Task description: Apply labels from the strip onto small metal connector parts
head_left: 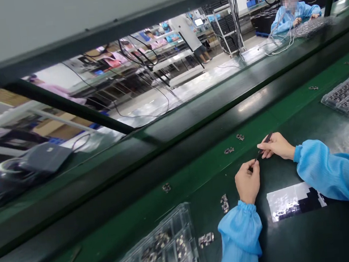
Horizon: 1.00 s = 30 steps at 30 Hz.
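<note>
My right hand (pixel 277 146) is closed around slim black tweezers (pixel 268 138), whose tip points down to my left fingertips. My left hand (pixel 248 183) pinches with thumb and forefinger at that tip; whatever lies between them is too small to make out. Below both hands is a glossy white sheet (pixel 287 196) with black patches, partly beside the right sleeve. Small circuit boards (pixel 224 203) lie left of my left wrist, another board (pixel 206 239) nearer me. Beyond the hands, two more small boards (pixel 229 150) rest on the green belt strip.
A clear compartment tray (pixel 188 224) full of small boards stands at lower left, another filled tray (pixel 328 99) at right. A raised dark rail (pixel 176 147) runs behind the belt. Overhead hangs a grey beam (pixel 89 19). Across the line, a person in blue (pixel 285 19) sits by a tray.
</note>
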Each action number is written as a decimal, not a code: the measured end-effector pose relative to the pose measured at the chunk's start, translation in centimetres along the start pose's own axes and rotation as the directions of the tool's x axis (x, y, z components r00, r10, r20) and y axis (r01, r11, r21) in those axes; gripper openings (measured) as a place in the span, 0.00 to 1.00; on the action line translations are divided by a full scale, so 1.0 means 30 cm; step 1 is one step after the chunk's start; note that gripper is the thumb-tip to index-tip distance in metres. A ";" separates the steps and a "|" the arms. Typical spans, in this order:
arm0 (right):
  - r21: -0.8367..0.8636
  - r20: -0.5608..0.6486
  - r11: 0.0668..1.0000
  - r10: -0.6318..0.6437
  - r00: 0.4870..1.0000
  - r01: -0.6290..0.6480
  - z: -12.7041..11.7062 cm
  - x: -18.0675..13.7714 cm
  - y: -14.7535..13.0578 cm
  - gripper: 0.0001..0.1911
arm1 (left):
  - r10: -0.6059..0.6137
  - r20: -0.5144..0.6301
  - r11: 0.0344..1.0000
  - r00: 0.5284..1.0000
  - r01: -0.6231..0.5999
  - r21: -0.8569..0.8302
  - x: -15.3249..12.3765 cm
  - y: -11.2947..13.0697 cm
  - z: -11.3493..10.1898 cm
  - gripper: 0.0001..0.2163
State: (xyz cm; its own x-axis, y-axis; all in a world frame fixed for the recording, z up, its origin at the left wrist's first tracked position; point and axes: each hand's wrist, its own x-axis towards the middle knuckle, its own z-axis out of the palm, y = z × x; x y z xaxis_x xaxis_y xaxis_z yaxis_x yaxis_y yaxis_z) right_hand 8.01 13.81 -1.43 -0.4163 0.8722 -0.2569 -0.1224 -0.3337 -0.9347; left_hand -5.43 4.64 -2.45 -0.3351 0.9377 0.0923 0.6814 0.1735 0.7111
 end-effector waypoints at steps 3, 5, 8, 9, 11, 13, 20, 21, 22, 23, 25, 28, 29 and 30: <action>0.028 0.004 1.000 -0.010 1.000 0.010 0.003 -0.009 0.008 0.13 | -0.025 0.013 0.992 1.000 0.027 -0.121 0.000 -0.008 0.004 0.15; 0.046 0.008 0.999 -0.020 1.000 0.019 0.002 -0.012 0.011 0.15 | -0.044 0.027 0.980 0.999 0.048 -0.191 0.001 -0.006 0.002 0.15; 0.081 0.019 0.996 -0.032 0.999 0.031 -0.001 -0.014 0.011 0.18 | -0.080 0.046 0.956 0.996 0.090 -0.279 0.004 0.000 -0.009 0.14; 0.095 0.023 0.995 -0.035 0.999 0.032 -0.002 -0.014 0.011 0.18 | -0.094 0.055 0.947 0.994 0.107 -0.304 0.005 0.001 -0.014 0.14; 0.125 0.038 0.992 -0.035 0.999 0.030 -0.005 -0.014 0.009 0.19 | -0.121 0.082 0.927 0.989 0.142 -0.348 0.007 0.003 -0.027 0.15; 0.150 0.062 0.988 -0.029 0.998 0.019 -0.007 -0.013 0.008 0.19 | -0.138 0.123 0.907 0.983 0.175 -0.384 0.009 0.001 -0.040 0.16; 0.195 0.116 0.981 -0.007 0.993 -0.015 -0.006 -0.009 0.013 0.19 | -0.148 0.213 0.851 0.966 0.234 -0.470 0.012 -0.007 -0.056 0.18; 0.197 0.114 0.980 -0.006 0.993 -0.016 -0.006 -0.008 0.014 0.19 | -0.152 0.215 0.848 0.965 0.239 -0.474 0.012 -0.006 -0.055 0.18; 0.200 0.111 0.980 -0.007 0.994 -0.016 -0.005 -0.008 0.016 0.19 | -0.156 0.216 0.845 0.964 0.244 -0.477 0.012 -0.006 -0.054 0.18; 0.203 0.107 0.979 -0.008 0.994 -0.014 -0.005 -0.007 0.017 0.20 | -0.160 0.216 0.842 0.963 0.248 -0.479 0.011 -0.005 -0.054 0.18; 0.208 0.099 0.978 -0.012 0.995 -0.009 -0.003 -0.007 0.019 0.20 | -0.169 0.213 0.839 0.962 0.254 -0.482 0.010 -0.004 -0.053 0.18; 0.215 0.085 0.977 -0.019 0.996 0.001 0.001 -0.007 0.023 0.20 | -0.176 0.209 0.835 0.962 0.258 -0.486 0.009 -0.002 -0.052 0.17; 0.217 0.080 0.976 -0.022 0.997 0.005 0.003 -0.008 0.023 0.20 | -0.178 0.207 0.834 0.962 0.259 -0.487 0.009 0.000 -0.052 0.17; 0.220 0.073 0.975 -0.025 0.997 0.009 0.004 -0.009 0.024 0.20 | -0.179 0.205 0.833 0.962 0.259 -0.488 0.009 0.001 -0.052 0.17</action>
State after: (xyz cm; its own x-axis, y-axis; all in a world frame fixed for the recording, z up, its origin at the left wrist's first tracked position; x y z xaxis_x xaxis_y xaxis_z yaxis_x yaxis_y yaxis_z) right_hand 7.91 13.30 -2.00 -0.4777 0.8519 -0.2147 -0.3210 -0.3968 -0.8600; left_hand -6.52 4.44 -1.31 -0.3111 0.9328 -0.1817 0.1631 0.2408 0.9568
